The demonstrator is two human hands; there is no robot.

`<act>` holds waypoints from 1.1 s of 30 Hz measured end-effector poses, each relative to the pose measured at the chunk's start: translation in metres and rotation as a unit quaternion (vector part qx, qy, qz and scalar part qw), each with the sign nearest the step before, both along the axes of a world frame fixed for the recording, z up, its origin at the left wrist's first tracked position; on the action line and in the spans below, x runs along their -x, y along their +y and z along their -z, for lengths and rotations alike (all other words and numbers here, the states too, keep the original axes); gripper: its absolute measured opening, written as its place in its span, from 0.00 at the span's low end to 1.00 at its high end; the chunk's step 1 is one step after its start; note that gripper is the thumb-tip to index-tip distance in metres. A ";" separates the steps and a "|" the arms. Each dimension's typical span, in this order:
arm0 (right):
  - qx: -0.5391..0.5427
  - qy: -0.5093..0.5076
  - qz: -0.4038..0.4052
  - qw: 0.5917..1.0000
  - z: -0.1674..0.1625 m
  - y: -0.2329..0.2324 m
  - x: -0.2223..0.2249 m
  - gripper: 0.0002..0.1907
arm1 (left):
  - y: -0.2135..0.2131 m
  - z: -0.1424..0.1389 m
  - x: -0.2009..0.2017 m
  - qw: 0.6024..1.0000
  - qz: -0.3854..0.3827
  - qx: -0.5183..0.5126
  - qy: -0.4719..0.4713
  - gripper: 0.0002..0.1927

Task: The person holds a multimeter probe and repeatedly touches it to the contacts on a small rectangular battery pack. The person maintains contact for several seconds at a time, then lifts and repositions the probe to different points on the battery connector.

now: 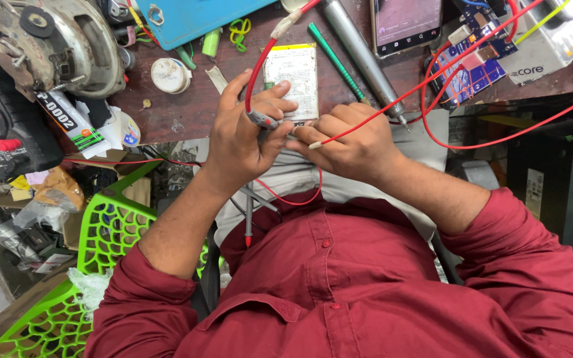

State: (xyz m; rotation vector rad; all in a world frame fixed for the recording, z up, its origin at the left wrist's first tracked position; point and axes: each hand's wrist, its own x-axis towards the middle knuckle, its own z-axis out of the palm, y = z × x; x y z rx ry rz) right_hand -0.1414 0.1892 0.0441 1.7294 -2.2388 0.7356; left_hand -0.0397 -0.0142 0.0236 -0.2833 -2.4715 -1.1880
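Maroon shirt sleeves (518, 265) filled the bottom of the frame, nearest the lens. Above them, the brown worktop (180, 113) crossed the upper half, cluttered with a phone (406, 23), a grey metal tool (363, 56) and a blue circuit board (469, 69). At centre, the left hand (240, 142) curled its fingers (280, 106) around a grey test probe (264, 120) on a red lead (260, 66), thumb pressing it. The right hand (353, 142) pinched a second red lead's (445, 66) white tip (316, 144) between closed fingers. A flat silver battery pack (293, 76) lay just beyond both hands, its lower edge touching the fingertips.
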 end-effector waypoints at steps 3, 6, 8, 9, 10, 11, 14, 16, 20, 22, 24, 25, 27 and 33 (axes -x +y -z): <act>0.003 -0.013 -0.006 1.000 -0.001 0.001 0.001 0.13 | 0.000 0.000 0.000 1.000 0.000 -0.003 0.000 0.14; 0.004 -0.020 -0.006 1.000 -0.002 0.000 0.001 0.13 | -0.001 -0.001 0.001 1.000 0.001 -0.005 0.000 0.14; 0.006 -0.023 -0.005 1.000 -0.002 0.000 0.001 0.12 | -0.002 -0.002 0.001 1.000 0.002 -0.005 0.000 0.14; 0.006 -0.022 -0.005 1.000 -0.002 -0.001 0.001 0.11 | -0.002 -0.002 0.001 1.000 0.003 -0.005 0.000 0.14; 0.007 -0.021 -0.004 1.000 -0.002 -0.001 0.001 0.11 | -0.002 -0.001 0.002 1.000 0.004 -0.005 0.001 0.14; 0.005 -0.020 -0.003 1.000 -0.002 -0.001 0.001 0.11 | -0.002 -0.002 0.002 1.000 0.004 -0.006 0.002 0.14; 0.003 -0.018 0.000 1.000 -0.002 -0.001 0.001 0.11 | -0.002 -0.002 0.002 1.000 0.005 -0.005 0.003 0.14; 0.004 -0.017 0.002 1.000 -0.003 -0.001 0.001 0.11 | -0.002 -0.003 0.002 1.000 0.006 -0.004 0.002 0.14; 0.006 -0.020 -0.003 1.000 -0.004 -0.002 0.001 0.11 | -0.003 -0.003 0.002 1.000 0.003 -0.002 0.000 0.13; 0.004 -0.021 -0.005 1.000 -0.005 -0.002 0.001 0.11 | -0.002 -0.003 0.001 1.000 0.001 -0.001 -0.001 0.13; 0.002 -0.021 -0.004 1.000 -0.005 -0.002 0.001 0.11 | -0.002 -0.003 0.001 1.000 0.000 -0.002 -0.002 0.13; 0.001 -0.022 -0.004 1.000 -0.005 -0.002 0.000 0.11 | -0.003 -0.004 0.000 1.000 0.000 -0.002 -0.002 0.13; 0.000 -0.021 -0.003 1.000 -0.005 -0.002 0.000 0.11 | -0.003 -0.004 0.000 1.000 0.002 -0.003 -0.001 0.13; 0.001 -0.018 -0.001 1.000 -0.001 -0.001 0.001 0.11 | -0.002 -0.002 0.002 1.000 0.002 -0.003 -0.004 0.13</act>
